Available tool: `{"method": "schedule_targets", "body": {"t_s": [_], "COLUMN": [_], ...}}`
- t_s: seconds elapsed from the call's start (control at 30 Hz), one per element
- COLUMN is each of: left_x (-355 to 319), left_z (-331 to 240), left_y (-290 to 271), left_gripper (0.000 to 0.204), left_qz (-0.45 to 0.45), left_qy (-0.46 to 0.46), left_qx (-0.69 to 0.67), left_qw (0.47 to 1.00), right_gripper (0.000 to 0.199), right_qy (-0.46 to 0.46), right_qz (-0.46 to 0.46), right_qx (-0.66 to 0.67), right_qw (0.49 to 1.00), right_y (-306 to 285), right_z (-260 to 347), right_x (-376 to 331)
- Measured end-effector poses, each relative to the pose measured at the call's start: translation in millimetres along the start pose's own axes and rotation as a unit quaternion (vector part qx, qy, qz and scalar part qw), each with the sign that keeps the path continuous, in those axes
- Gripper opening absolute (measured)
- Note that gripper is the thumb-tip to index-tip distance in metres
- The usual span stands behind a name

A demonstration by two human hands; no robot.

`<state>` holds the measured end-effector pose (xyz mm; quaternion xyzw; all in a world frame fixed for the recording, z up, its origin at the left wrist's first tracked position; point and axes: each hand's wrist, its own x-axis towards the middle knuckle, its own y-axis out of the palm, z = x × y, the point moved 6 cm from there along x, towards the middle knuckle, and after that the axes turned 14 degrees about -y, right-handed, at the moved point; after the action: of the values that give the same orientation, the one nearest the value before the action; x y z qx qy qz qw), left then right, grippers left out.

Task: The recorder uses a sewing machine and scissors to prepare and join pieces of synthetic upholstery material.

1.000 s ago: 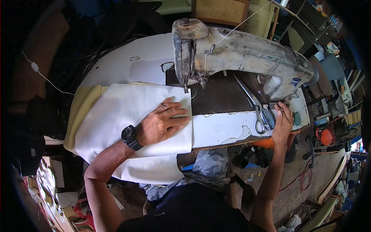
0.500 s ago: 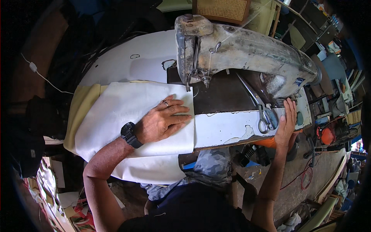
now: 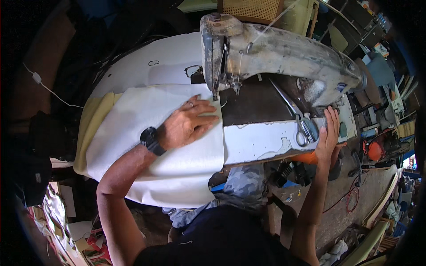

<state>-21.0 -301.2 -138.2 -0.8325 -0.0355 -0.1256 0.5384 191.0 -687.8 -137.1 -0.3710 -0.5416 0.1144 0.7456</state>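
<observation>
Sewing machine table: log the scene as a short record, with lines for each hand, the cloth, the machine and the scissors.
Left hand: left hand, palm down on white cloth, fingers spread
Right hand: right hand, fingers outstretched, at the right part of the table
Cloth: far right corner near the needle end of the sewing machine; yellow cloth shows at its left
Machine: grey, worn, threaded
Scissors: scissors lying left of the right hand, handles toward the person
</observation>
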Motion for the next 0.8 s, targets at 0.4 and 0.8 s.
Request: {"method": "schedule_targets", "body": {"t_s": [0.4,0.8], "left_x": [-24.8,-79.9], "left_z": [-44.6,-99.2], "left_y": [2.2,20.0], "left_gripper": [0.033,0.040], "left_qz": [-0.023,-0.039], "left_qy": [-0.013,0.082], "left_qx": [0.050,0.101], "left_qw": [0.998,0.991], "right_gripper": [0.020,0.031], "right_qy": [0.178,0.166], "right_qz": [-0.005,0.169], "right_qx": [0.451,0.410], "right_qw": [0.875,0.880], "right_y": [86.9,156.6], "right_z": [251.2,283.2], "right_x": [-91.0,-134.6]}}
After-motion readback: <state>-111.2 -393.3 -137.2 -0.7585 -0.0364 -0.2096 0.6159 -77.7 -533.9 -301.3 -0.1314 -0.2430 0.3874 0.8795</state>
